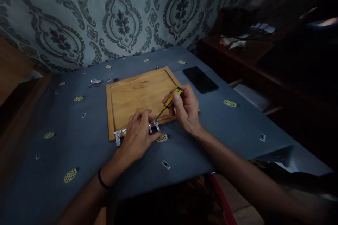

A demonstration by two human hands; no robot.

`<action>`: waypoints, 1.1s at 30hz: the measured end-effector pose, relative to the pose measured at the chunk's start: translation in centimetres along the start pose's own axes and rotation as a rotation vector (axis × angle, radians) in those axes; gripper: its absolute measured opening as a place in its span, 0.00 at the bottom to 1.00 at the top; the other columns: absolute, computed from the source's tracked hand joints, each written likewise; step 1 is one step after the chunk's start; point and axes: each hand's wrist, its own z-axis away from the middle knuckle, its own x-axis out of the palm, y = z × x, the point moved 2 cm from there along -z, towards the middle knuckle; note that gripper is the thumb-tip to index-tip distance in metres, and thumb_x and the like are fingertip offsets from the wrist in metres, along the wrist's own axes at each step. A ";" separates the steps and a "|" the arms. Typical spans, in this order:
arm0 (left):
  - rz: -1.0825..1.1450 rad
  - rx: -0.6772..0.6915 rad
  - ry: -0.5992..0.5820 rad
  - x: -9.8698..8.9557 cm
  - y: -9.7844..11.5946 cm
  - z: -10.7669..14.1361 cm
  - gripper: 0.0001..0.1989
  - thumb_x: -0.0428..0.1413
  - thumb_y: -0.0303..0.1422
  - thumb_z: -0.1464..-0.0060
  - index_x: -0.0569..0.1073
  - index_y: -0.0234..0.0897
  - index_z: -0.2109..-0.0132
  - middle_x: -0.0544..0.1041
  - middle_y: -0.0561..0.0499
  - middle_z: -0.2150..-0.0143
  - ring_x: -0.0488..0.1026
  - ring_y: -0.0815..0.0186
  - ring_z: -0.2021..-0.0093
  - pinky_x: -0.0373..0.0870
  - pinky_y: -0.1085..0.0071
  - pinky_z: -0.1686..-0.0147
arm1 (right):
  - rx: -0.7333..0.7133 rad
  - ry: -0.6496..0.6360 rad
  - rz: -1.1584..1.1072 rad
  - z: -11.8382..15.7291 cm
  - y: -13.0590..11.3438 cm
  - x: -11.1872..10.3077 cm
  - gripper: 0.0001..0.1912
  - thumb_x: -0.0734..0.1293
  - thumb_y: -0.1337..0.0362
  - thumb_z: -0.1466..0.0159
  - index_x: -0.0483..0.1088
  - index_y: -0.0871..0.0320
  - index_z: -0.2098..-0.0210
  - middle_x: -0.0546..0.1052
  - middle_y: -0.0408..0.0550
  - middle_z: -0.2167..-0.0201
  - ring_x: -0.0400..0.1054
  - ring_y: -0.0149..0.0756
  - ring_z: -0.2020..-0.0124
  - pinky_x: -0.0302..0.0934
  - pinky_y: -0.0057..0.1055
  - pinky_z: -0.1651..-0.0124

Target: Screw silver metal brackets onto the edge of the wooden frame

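A wooden panel (139, 95) with a raised frame lies flat on the cloth-covered table. Metal hinges sit along its near edge: one (118, 137) at the left corner, another (156, 125) nearer the middle. My right hand (186, 109) grips a yellow and black screwdriver (173, 98), whose tip points down at the middle hinge. Over the near edge rests my left hand (138, 133), its fingers bent around the hinge area and its thumb stretched toward the middle hinge. Whether those fingers pinch anything is hidden.
Beyond the panel's right corner lies a black phone (200, 79). Small metal parts (95, 82) are on the blue tablecloth (87, 161) at the back left. A patterned wall stands behind. At the right, a dark red surface (237, 51) holds assorted items.
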 end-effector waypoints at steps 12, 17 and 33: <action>-0.028 0.020 0.018 0.2 -0.1 0.1 0.35 0.69 0.30 0.50 0.60 0.39 0.41 0.77 0.47 0.54 0.72 0.51 0.48 0.68 0.52 0.48 | 0.007 -0.268 0.020 -0.3 -1.9 0.1 0.16 0.64 0.48 0.30 0.69 0.54 0.56 0.71 0.40 0.73 0.66 0.26 0.79 0.64 0.28 0.75; -0.021 0.026 -0.011 0.3 -0.1 -0.1 0.33 0.69 0.31 0.50 0.61 0.36 0.42 0.77 0.46 0.55 0.71 0.49 0.48 0.68 0.53 0.49 | 0.139 -0.323 -0.117 -0.8 -1.5 1.2 0.16 0.70 0.48 0.36 0.66 0.53 0.63 0.68 0.36 0.78 0.65 0.27 0.83 0.61 0.26 0.81; -0.020 0.024 -0.023 0.5 -0.3 0.0 0.28 0.68 0.34 0.49 0.62 0.36 0.47 0.76 0.44 0.54 0.70 0.48 0.49 0.68 0.54 0.51 | 0.195 -0.389 -0.157 -1.7 -1.8 2.2 0.16 0.73 0.50 0.39 0.70 0.56 0.66 0.69 0.36 0.78 0.64 0.23 0.85 0.60 0.23 0.84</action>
